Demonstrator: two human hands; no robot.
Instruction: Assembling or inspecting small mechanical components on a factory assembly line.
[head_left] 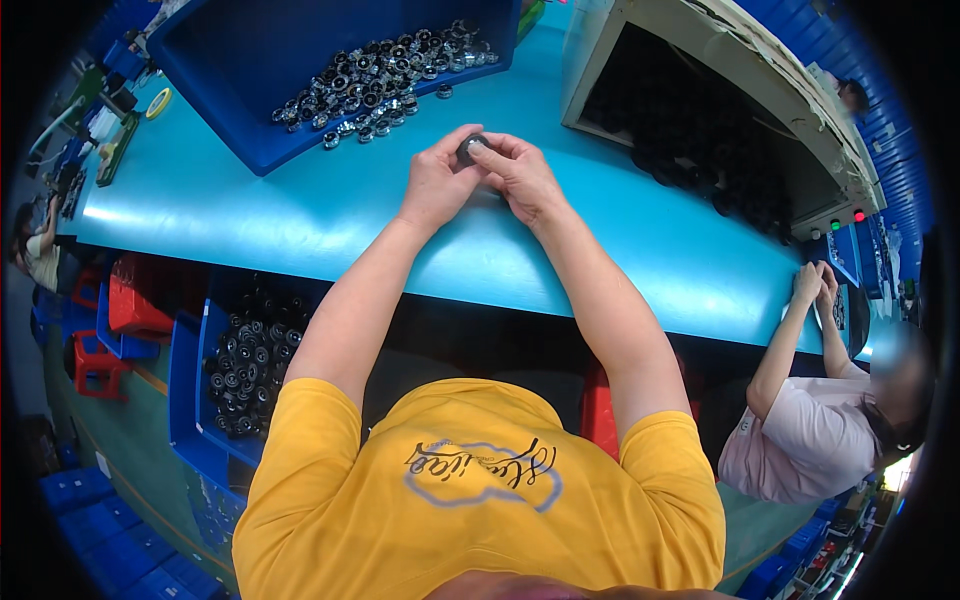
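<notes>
Above the blue worktable [330, 225], my two hands meet around one small dark round part [470, 150]. My left hand [441, 175] grips its left side with bent fingers. From the other side my right hand [521, 172] closes on it, the thumb lying across its face. The fingers hide much of the part, so its exact kind is unclear. Just beyond my hands, a tilted blue bin [215, 110] holds a heap of shiny metal and black round parts [385, 80]; a few of them lie at its near edge.
At the right stands a cream box-shaped machine [735, 60] with dark round parts [700, 165] in its opening. Below the table at left, a blue crate [188, 385] holds black wheel-like parts [250, 365] near red stools [140, 300]. A co-worker [810, 430] sits at right.
</notes>
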